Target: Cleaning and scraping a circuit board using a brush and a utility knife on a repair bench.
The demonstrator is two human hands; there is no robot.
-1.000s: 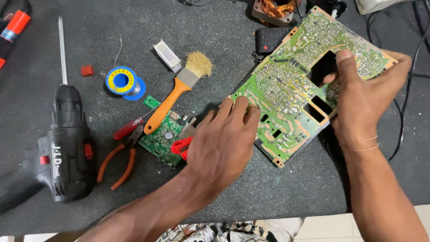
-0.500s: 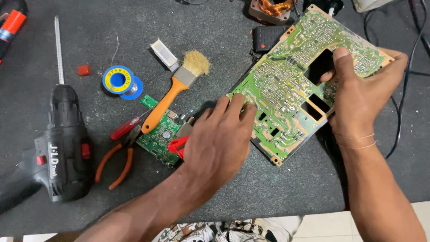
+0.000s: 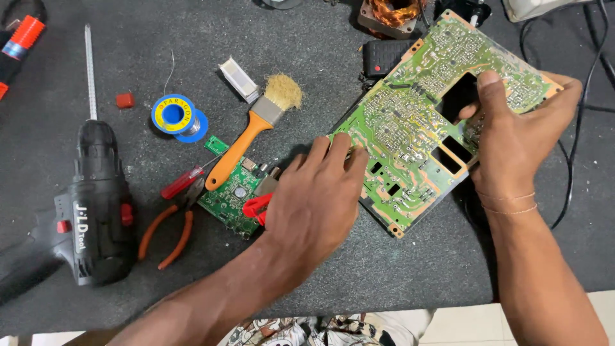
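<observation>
Head view: a large green circuit board [image 3: 410,128] lies tilted on the dark grey mat [image 3: 397,275], toward its far right corner. The right hand [image 3: 519,147] grasps the board's right edge, thumb pressed on top beside a rectangular cut-out. The left hand [image 3: 317,198] rests loose on the board's near left edge, fingers spread, clenched on nothing. Just left of that hand sit a small green circuit board [image 3: 229,198], an orange-handled brush [image 3: 253,131], orange pliers [image 3: 168,227] and a red screwdriver [image 3: 182,182]. A black cordless drill [image 3: 96,198] lies near the left edge, a blue solder spool [image 3: 174,115] farther back.
</observation>
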